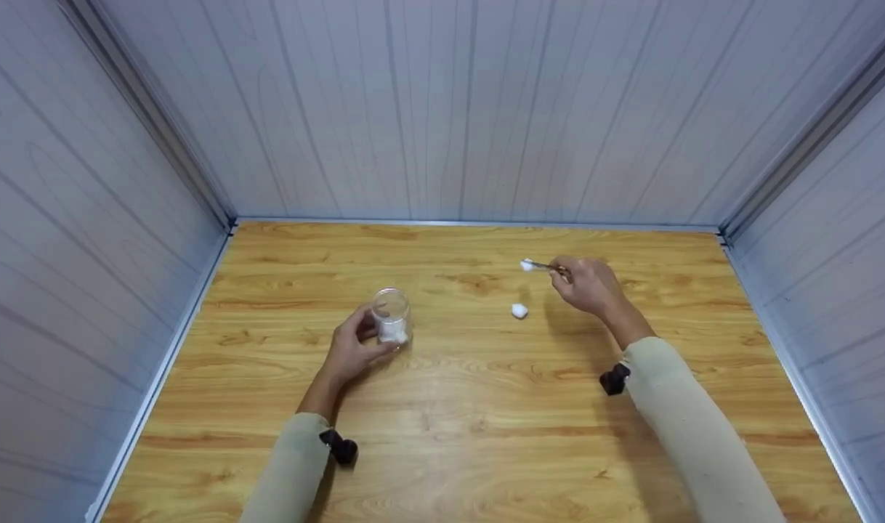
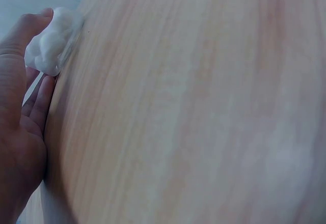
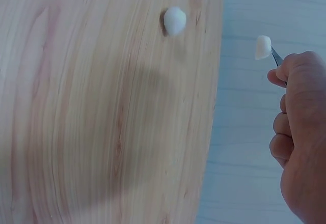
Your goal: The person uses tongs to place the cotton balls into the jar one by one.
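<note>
On the left of the table my left hand (image 1: 352, 352) grips a clear glass jar (image 1: 392, 309), thumb on the near side and fingers round the back. White cotton balls (image 2: 53, 43) fill the lower part of the jar. To the right, my right hand (image 1: 586, 283) pinches metal tweezers (image 1: 544, 266) between thumb and forefinger, its other fingers curled in. Raised over the table, a cotton ball (image 3: 263, 47) is caught in the tweezer tips. Another cotton ball (image 1: 519, 311) lies on the wood just below it in the head view.
The wood-grain table (image 1: 442, 450) is bounded by pale panel walls at the back (image 1: 442, 109), left and right, with metal strips along the edges. A small black camera is strapped at each wrist.
</note>
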A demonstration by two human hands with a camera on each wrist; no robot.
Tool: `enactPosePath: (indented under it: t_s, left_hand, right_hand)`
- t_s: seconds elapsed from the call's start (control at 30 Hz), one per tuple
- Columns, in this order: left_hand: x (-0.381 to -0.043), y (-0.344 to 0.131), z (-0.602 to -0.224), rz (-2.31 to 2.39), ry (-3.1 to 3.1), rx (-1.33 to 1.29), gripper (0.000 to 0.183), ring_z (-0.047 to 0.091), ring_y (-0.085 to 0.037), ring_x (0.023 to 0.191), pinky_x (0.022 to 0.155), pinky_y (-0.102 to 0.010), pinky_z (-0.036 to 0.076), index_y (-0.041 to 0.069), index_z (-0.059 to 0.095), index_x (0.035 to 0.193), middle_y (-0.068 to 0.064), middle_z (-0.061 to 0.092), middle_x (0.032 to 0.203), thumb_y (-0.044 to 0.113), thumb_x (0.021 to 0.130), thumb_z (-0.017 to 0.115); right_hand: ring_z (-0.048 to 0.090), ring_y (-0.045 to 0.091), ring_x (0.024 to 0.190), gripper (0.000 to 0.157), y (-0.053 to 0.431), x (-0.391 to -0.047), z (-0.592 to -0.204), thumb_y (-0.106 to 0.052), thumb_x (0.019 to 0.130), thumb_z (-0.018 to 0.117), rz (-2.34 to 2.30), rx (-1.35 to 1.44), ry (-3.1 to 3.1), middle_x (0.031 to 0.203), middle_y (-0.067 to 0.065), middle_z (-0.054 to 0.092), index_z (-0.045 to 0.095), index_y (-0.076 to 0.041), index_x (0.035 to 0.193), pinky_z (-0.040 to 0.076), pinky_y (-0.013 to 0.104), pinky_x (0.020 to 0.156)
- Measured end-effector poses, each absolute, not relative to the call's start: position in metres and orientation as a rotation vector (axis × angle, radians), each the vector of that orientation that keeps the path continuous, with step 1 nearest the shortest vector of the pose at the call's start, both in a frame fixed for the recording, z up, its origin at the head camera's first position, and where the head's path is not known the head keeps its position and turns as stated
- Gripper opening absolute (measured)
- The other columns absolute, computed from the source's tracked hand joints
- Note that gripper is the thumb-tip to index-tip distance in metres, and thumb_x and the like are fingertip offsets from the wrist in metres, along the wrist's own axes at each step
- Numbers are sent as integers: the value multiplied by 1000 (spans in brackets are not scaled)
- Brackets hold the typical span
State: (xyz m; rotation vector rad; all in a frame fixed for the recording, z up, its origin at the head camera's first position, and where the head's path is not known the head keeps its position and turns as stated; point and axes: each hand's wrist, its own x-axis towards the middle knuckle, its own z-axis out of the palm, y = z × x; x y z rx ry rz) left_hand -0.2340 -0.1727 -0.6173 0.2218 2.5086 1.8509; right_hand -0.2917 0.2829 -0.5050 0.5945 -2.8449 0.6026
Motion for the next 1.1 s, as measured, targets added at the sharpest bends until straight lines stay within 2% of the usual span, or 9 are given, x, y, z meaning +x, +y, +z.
enactPosePath:
  t_s: [0.3, 0.67, 0.87, 0.97, 1.1]
  left_hand:
    - [-233, -173, -618, 1867, 2507, 228, 63, 71, -32, 130, 113, -30, 62, 3, 67, 144, -20, 73, 136, 2, 88, 96]
    - [-233, -175, -619, 1874, 2515, 257, 66, 71, -32, 132, 113, -26, 61, 3, 66, 147, -20, 73, 138, 0, 89, 95]
    - [-233, -174, -618, 1893, 2500, 249, 66, 71, -38, 134, 117, -38, 62, 3, 65, 148, -22, 73, 138, -1, 89, 94]
    - [-233, -173, -618, 1900, 2496, 246, 64, 70, -39, 134, 116, -38, 63, 2, 66, 147, -23, 73, 139, -1, 89, 94]
    - [-234, -172, -619, 1885, 2513, 251, 63, 71, -37, 134, 114, -30, 63, 2, 67, 145, -22, 73, 138, -1, 88, 94]
  right_hand:
    - [59, 24, 63, 21, 266, -292, -500, -15, 109, 68, 598, 656, -2824, 89, 19, 79, 80, 1, 116, 41, 35, 59]
    - [59, 22, 61, 22, 245, -292, -493, -18, 110, 67, 599, 694, -2839, 93, 19, 83, 81, -3, 119, 42, 33, 59]
    - [55, 19, 58, 23, 232, -293, -489, -18, 110, 67, 605, 736, -2834, 92, 18, 84, 81, -3, 120, 41, 32, 58]
    - [60, 21, 59, 23, 227, -293, -485, -18, 111, 67, 608, 762, -2826, 95, 18, 85, 81, -2, 120, 48, 36, 59]
    - [73, 31, 68, 23, 221, -292, -481, -17, 111, 67, 608, 803, -2801, 99, 19, 86, 81, -2, 120, 62, 48, 65]
